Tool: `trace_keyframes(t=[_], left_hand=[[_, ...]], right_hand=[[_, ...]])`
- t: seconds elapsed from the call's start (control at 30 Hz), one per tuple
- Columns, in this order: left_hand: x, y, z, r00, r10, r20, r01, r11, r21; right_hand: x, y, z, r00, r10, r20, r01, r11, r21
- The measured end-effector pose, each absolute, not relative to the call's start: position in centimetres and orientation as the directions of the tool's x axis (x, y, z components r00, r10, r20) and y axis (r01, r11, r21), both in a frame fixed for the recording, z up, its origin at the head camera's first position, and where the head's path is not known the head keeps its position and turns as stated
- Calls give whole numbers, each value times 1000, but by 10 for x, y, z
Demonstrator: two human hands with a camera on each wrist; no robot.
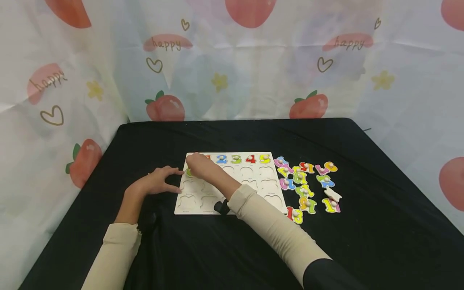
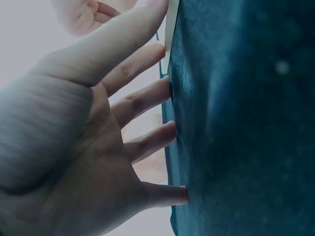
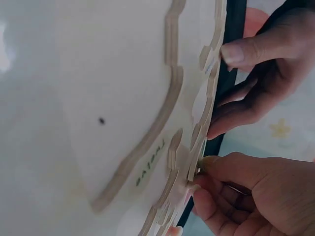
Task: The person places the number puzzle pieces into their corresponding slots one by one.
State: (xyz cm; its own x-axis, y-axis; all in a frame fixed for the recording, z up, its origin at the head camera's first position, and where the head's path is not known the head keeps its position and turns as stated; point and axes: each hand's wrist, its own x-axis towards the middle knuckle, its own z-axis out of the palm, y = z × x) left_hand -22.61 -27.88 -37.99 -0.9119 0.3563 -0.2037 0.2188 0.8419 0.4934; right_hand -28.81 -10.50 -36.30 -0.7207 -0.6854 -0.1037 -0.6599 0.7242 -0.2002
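Note:
A pale wooden number puzzle board lies on the black cloth. Its top row holds a blue 2, green 3, red 4 and yellow 5; another piece there is mostly covered. My right hand is over the board's upper left and pinches a small green number piece at the second row's first slot, hiding most of it. My left hand is spread at the board's left edge, thumb and a fingertip against the rim.
Right of the board lie several loose number pieces, among them a red-and-yellow 18, a red 15 and a face-down piece, some overlapping. A printed curtain hangs behind the black-covered table.

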Motion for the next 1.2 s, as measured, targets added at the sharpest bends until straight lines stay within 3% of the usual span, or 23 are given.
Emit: trace_keyframes(t=[0.17,0.53,0.8,1.03,1.2], left_hand=[[-226,-282,-376,-893,374,-249,217,844,491],[-225,-286,-375,-874,397,-281,208,827,523],[-228,-278,-378,-862,416,-290,215,818,533],[-218,-282,-380,-871,391,-297,189,826,531],[-216,-280,-377,-873,399,-281,200,818,540]], right_hand=[[-289,-106,-360,-712,-699,-69,-679,710,-189],[-295,-112,-357,-666,-736,-120,-726,677,-120],[-295,-106,-358,-707,-692,-148,-676,722,-146],[-291,-99,-352,-671,-711,-210,-688,703,-178],[-295,-73,-342,-694,-694,-190,-673,720,-171]])
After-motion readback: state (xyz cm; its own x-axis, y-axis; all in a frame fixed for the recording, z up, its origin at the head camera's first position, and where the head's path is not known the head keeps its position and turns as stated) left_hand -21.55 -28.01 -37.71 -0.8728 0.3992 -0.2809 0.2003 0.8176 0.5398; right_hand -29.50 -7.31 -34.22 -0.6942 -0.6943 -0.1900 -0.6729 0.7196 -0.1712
